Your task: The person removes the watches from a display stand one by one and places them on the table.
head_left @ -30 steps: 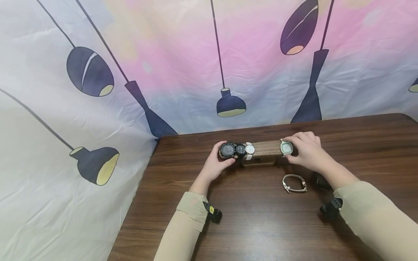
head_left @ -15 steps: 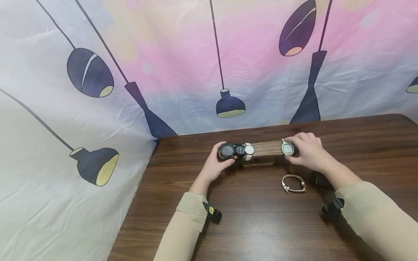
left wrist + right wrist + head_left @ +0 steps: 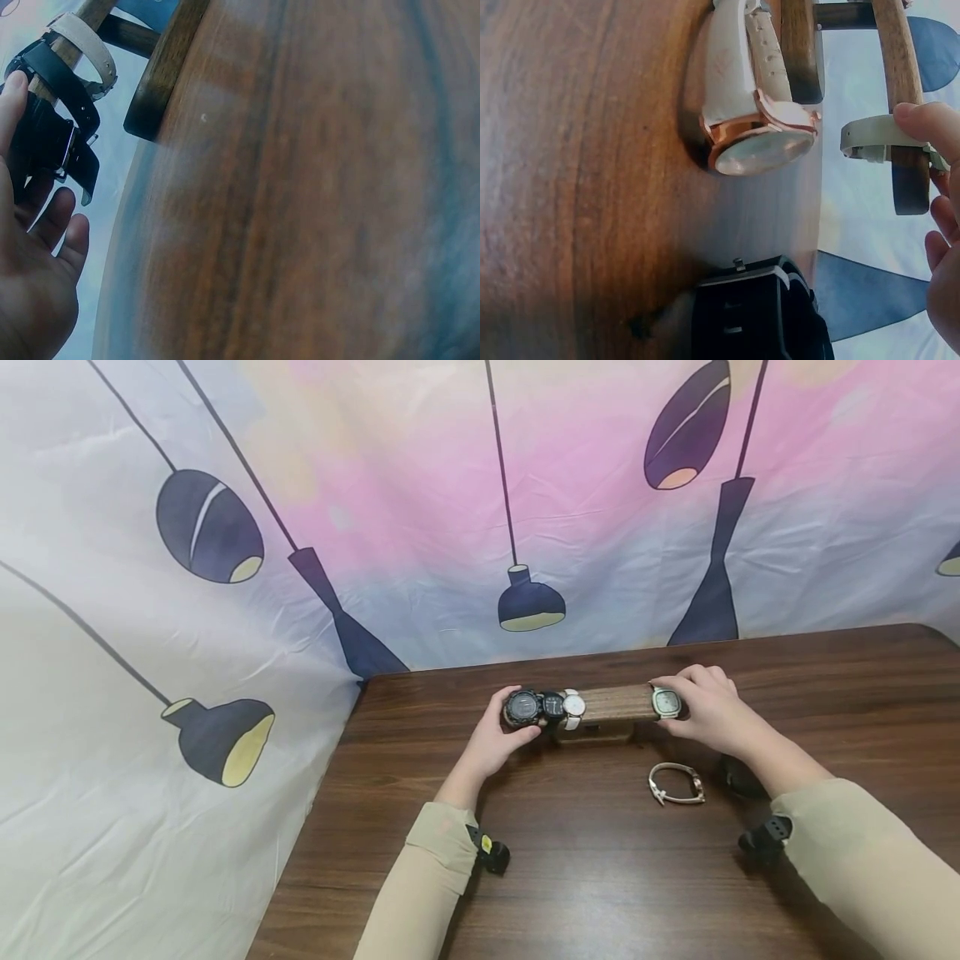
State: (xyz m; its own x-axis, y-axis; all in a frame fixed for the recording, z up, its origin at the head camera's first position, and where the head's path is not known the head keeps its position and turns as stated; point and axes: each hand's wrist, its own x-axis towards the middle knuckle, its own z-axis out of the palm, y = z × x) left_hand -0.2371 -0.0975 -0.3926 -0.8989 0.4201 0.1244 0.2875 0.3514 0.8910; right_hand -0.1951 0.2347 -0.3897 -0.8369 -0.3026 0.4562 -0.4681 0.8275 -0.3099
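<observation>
A wooden watch stand stands near the table's back edge, its bar raised above a base. My left hand grips the bar's left end around a chunky black watch. Beside that sit a smaller black watch and a white-strapped watch. Near the right end, my right hand pinches a pale green watch between thumb and fingers. Its strap loops around the bar in the right wrist view, with the dark bar end sticking out past it.
A white-strapped watch with a rose-gold case lies on the wooden table in front of the stand. A black watch lies to its right, partly behind my right forearm in the head view. A printed cloth hangs behind the table.
My right hand has slid the pale green watch slightly rightward along the bar, toward its end. My left hand keeps its grip at the left end.
</observation>
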